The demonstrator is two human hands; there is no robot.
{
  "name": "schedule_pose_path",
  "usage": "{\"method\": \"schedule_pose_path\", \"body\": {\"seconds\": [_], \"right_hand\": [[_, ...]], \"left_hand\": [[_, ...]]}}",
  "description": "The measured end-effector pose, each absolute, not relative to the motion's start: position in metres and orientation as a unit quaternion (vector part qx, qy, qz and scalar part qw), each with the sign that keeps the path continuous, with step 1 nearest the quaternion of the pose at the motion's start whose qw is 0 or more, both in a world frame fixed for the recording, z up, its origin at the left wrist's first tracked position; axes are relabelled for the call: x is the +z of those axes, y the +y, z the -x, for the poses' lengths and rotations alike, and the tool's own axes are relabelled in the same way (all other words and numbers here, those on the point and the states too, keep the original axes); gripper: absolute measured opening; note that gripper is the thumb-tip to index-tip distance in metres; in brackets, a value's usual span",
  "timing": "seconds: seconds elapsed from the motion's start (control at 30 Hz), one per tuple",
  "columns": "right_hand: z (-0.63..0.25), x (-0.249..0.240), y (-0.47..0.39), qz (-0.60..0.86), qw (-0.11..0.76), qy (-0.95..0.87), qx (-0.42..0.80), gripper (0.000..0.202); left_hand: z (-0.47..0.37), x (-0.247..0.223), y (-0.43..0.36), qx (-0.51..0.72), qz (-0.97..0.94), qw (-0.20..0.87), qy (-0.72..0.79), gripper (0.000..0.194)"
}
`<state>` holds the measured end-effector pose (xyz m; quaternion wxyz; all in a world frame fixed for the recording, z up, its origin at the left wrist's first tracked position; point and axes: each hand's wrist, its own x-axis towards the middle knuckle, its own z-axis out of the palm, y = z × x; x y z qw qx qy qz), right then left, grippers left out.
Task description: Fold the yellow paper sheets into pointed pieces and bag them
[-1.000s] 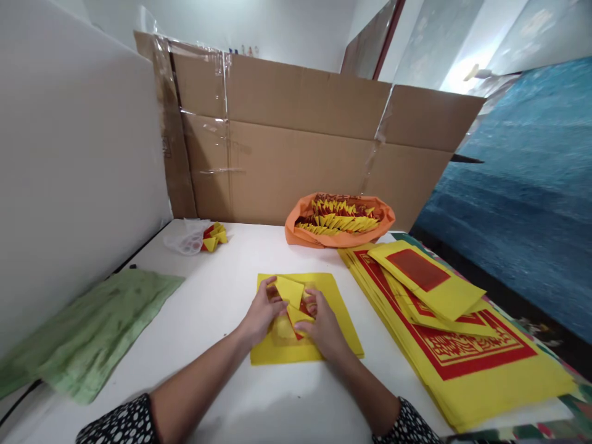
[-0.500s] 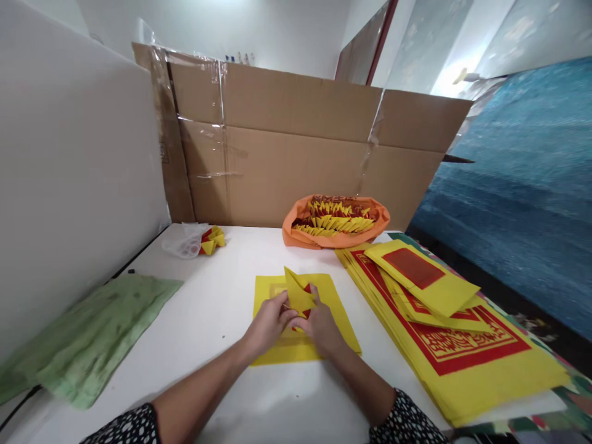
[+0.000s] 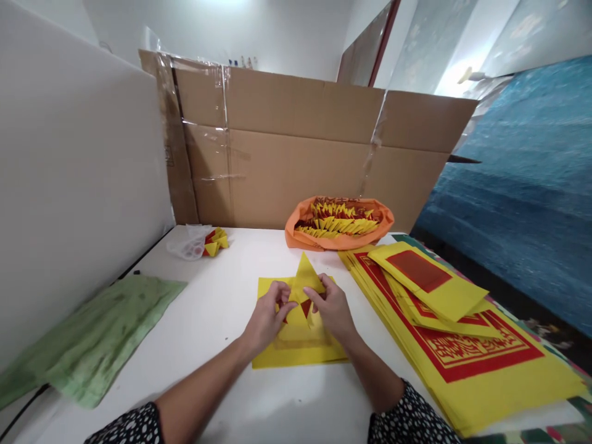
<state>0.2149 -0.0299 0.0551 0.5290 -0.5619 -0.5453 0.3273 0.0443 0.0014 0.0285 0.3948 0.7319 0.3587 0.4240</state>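
Both hands grip a folded yellow paper (image 3: 304, 275) with red patches, whose pointed tip stands upward. My left hand (image 3: 271, 313) pinches its lower left side between thumb and fingers. On the right edge, my right hand (image 3: 332, 308) is closed with the thumb in front and the fingers behind. Beneath them a stack of yellow paper sheets (image 3: 296, 356) lies flat on the white table (image 3: 217, 308). Part of the folded paper's lower end is hidden by the fingers.
An orange bag (image 3: 296, 237) full of folded yellow-red papers stands at the back. Larger printed yellow sheets (image 3: 490, 364) are piled on the right. A clear plastic bag (image 3: 187, 243) with folded pieces (image 3: 216, 240) sits back left, and a green cloth (image 3: 106, 330) lies left. Cardboard (image 3: 300, 160) walls the back.
The folded paper has turned so its point rises more upright. My hands have moved slightly apart, the right one to its upper right edge.
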Motion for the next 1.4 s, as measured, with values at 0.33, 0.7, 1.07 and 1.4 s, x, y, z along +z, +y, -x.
{"method": "schedule_pose_path", "body": {"seconds": [0.33,0.7,1.07,1.4], "right_hand": [[-0.208,0.053,-0.033,0.558,0.541,-0.535,0.331,0.023],[-0.207,0.051,-0.034,0.566,0.548,-0.522,0.327,0.023],[-0.205,0.046,-0.032,0.560,0.559,-0.520,0.322,0.019],[-0.194,0.042,-0.029,0.538,0.617,-0.435,0.376,0.035]], "left_hand": [[-0.045,0.038,0.005,0.422,-0.635,0.495,0.417,0.022],[-0.045,0.036,0.005,0.435,-0.633,0.495,0.406,0.018],[-0.045,0.034,0.007,0.445,-0.593,0.523,0.420,0.026],[-0.045,0.039,-0.001,0.426,-0.649,0.481,0.407,0.025]]}}
